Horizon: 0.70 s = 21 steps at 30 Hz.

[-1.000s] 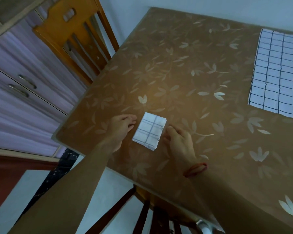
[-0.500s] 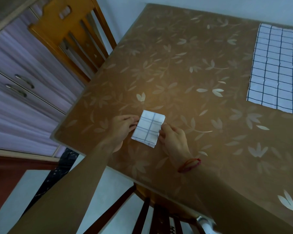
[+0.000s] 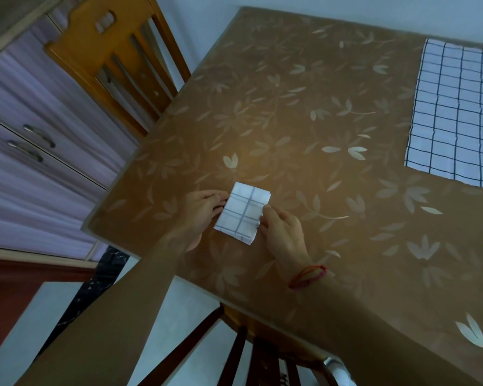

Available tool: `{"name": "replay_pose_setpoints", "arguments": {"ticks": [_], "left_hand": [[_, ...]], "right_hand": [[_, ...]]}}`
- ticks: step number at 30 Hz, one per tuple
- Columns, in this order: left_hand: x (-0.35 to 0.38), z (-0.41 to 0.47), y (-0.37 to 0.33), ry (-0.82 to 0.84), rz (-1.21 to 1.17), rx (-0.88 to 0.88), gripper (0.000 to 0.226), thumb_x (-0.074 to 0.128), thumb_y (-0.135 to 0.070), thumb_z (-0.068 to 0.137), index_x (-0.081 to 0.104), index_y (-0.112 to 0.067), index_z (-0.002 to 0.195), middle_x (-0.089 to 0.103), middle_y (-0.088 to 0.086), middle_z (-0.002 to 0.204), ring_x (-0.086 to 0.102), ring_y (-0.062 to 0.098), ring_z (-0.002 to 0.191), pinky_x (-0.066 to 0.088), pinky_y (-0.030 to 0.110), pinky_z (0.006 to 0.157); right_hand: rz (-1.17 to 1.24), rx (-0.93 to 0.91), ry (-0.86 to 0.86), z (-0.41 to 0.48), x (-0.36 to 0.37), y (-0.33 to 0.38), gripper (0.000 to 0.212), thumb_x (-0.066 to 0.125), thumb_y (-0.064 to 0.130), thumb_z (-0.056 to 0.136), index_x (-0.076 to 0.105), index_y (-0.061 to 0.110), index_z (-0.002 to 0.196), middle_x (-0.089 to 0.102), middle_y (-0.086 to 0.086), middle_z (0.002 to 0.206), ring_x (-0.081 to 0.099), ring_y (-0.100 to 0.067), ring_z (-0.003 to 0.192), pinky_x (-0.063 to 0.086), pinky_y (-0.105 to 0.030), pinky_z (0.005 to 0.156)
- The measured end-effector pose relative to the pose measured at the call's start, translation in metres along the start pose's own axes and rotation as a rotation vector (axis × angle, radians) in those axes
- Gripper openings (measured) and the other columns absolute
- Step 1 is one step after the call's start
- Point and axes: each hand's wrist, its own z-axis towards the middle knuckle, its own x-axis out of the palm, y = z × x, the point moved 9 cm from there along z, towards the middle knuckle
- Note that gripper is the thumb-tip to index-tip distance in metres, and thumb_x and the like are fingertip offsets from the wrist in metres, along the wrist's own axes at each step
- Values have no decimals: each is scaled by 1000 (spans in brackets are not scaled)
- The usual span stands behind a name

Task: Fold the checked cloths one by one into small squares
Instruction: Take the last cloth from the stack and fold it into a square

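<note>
A small folded checked cloth point(image 3: 242, 213), white with blue lines, lies on the brown leaf-patterned table point(image 3: 304, 129) near its front left corner. My left hand point(image 3: 204, 211) touches the cloth's left edge with its fingertips. From the other side my right hand point(image 3: 282, 232) comes in, its fingertips resting on the right edge and covering a bit of it. A red band circles the right wrist. A larger checked cloth point(image 3: 457, 112) lies spread flat at the table's far right, partly out of view.
A wooden chair point(image 3: 115, 54) stands at the table's left side, in front of a purple cabinet point(image 3: 25, 129) with drawer handles. Another chair's dark back point(image 3: 251, 355) is below the table's near edge. A wall runs behind the table.
My right hand has moved left from the table onto the folded cloth's right edge. The left hand has stayed at the left edge. The camera view has shifted slightly.
</note>
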Motion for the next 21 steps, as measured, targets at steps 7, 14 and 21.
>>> {"name": "replay_pose_setpoints", "arguments": {"ticks": [7,14,21], "left_hand": [[-2,-4,-3,-15,56,-2,22,48,-5,98,69,-3,105,69,7,107,64,15,103,51,27,92],[2,-20,-35,-48,204,126,22,55,-10,94,70,-26,88,71,-2,100,66,15,98,52,35,89],[83,-37,-75,63,566,354,24,56,-13,95,63,-12,118,62,1,110,58,17,103,41,28,82]], "right_hand": [[-33,27,1,0,-3,0,25,52,23,94,74,18,84,76,1,86,72,-18,88,57,-42,87],[-87,-18,-10,-17,-29,28,36,48,22,97,58,24,62,56,16,48,51,0,49,41,-20,50],[-343,-126,-125,-26,-120,68,39,48,35,99,54,24,136,58,16,118,50,-2,110,40,-24,101]]}}
